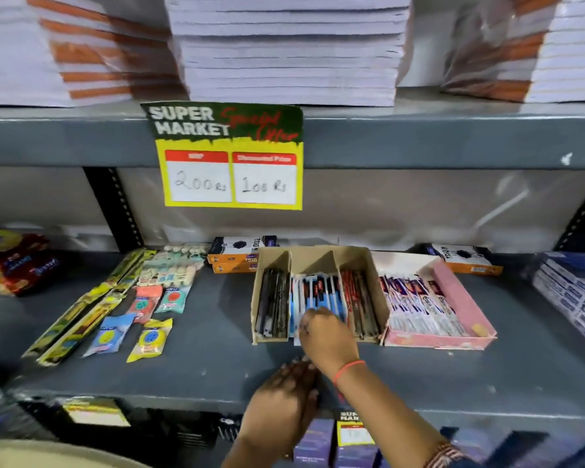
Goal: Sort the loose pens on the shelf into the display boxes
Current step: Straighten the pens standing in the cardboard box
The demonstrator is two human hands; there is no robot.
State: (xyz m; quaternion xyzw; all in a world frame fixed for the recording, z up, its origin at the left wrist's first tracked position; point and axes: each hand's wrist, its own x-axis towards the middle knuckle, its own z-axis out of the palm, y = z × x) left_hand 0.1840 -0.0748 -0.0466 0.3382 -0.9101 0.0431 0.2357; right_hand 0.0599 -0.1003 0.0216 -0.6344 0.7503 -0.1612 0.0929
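A brown cardboard display box [365, 261] with three compartments stands on the grey shelf [210, 359]. Its left compartment holds black pens [272, 298], the middle one blue pens [318, 288], the right one red pens [358, 295]. My right hand [328, 339] reaches into the front of the middle compartment, fingers closed on the blue pens' near ends. My left hand [284, 400] lies flat on the shelf's front edge, just under my right wrist; whatever lies beneath it is hidden. A pink box [453, 298] of white and purple pens stands right of the brown box.
Sachets and long yellow packets [78, 315] lie on the left of the shelf. Orange and black cartons [237, 255] stand behind the boxes, blue packs [574, 292] at the right. A price sign [230, 157] hangs from the upper shelf, which carries stacked notebooks [287, 49].
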